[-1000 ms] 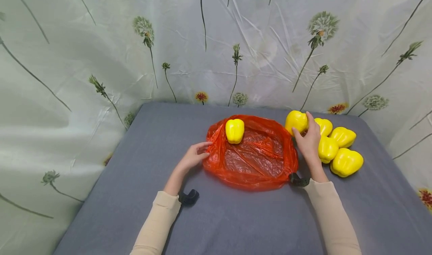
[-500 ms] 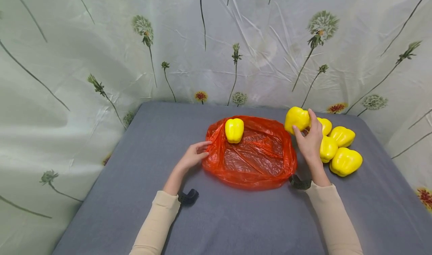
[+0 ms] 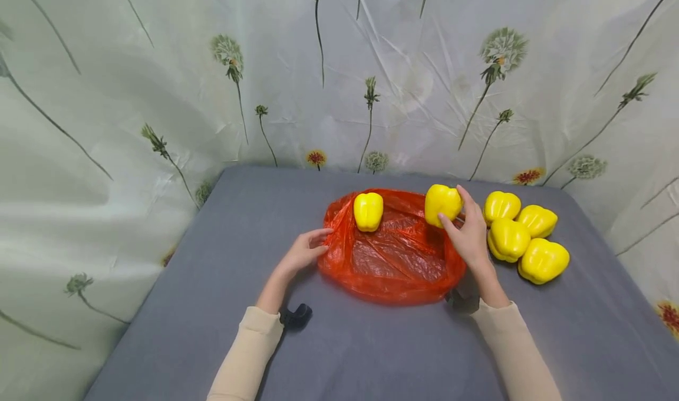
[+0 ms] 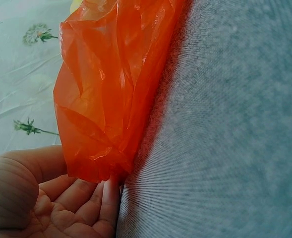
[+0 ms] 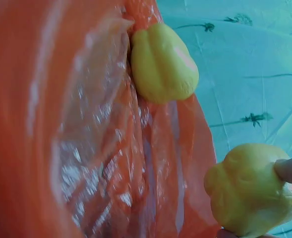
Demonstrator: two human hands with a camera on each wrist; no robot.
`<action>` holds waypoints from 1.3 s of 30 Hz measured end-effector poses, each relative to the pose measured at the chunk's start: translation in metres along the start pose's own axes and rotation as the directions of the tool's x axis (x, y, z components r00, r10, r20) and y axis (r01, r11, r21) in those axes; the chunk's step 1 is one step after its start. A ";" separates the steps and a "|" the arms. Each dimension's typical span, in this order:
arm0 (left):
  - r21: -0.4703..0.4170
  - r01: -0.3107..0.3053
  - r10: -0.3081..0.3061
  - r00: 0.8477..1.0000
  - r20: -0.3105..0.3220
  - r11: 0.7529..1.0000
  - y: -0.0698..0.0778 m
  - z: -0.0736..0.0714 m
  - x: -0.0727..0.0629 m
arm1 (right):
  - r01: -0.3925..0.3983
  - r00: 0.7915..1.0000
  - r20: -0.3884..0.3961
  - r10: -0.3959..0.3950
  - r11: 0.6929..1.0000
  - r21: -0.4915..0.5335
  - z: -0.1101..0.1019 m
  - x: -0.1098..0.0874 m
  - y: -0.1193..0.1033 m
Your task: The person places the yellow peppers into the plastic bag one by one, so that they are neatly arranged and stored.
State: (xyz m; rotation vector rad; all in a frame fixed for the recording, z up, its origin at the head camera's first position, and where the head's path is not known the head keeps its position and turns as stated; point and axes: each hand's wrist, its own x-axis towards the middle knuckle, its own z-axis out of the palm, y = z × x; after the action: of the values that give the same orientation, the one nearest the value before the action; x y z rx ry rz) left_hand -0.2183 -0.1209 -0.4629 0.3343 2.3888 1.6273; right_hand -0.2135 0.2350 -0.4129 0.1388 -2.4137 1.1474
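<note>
My right hand point(image 3: 471, 236) holds a yellow bell pepper point(image 3: 442, 206) between thumb and fingers, over the right part of a red plastic bag point(image 3: 392, 292). The right wrist view shows the held bell pepper point(image 5: 250, 191) at lower right, with fingertips on its side. Another bell pepper point(image 3: 368, 211) sits inside the spread-open bag, toward its far left. My left hand point(image 3: 303, 252) touches the bag's left side, thumb and fingers apart. In the left wrist view the bag's red plastic point(image 4: 106, 99) hides the left fingertips.
To the right of the bag several more yellow bell peppers point(image 3: 509, 239) lie close together. Grey cloth point(image 3: 371, 354) covers the table. A flower-printed curtain point(image 3: 414, 94) hangs behind it.
My right hand has lifted the bell pepper and carried it left, from beside the other peppers to over the bag. The left hand stays at the bag's left side.
</note>
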 end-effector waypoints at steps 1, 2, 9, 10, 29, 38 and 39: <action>-0.003 -0.005 0.005 1.000 0.002 1.000 -0.001 0.000 0.000 | 0.002 1.000 0.016 -0.002 1.000 -0.004 0.001 -0.002 -0.001; 0.002 -0.014 0.014 1.000 0.005 1.000 -0.002 0.001 -0.001 | 0.007 0.999 0.031 -0.006 1.000 -0.008 0.003 -0.003 -0.002; -0.023 -0.030 0.031 1.000 0.000 0.999 0.000 0.001 -0.003 | 0.013 0.992 0.126 -0.011 1.000 -0.011 0.011 -0.006 -0.011; -0.025 -0.027 0.027 1.000 -0.002 0.999 0.000 0.001 -0.004 | 0.007 0.989 0.145 -0.005 1.000 -0.010 0.013 -0.007 -0.012; -0.039 -0.037 0.037 0.999 0.002 0.999 0.004 -0.001 -0.006 | -0.153 0.880 0.459 0.121 0.988 0.035 0.046 0.014 -0.002; -0.033 -0.027 0.027 1.000 -0.009 0.999 0.000 0.003 -0.003 | -0.180 0.874 0.463 0.150 0.983 0.021 0.058 0.019 -0.005; -0.035 -0.023 0.022 1.000 -0.010 0.999 0.000 0.004 -0.003 | -0.186 0.872 0.465 0.155 0.982 0.020 0.059 0.019 -0.005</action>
State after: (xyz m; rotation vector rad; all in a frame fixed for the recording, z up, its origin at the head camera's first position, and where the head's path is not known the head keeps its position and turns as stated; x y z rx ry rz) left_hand -0.2147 -0.1184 -0.4638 0.3492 2.3690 1.6819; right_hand -0.2507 0.1891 -0.4333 0.2486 -2.8536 1.4031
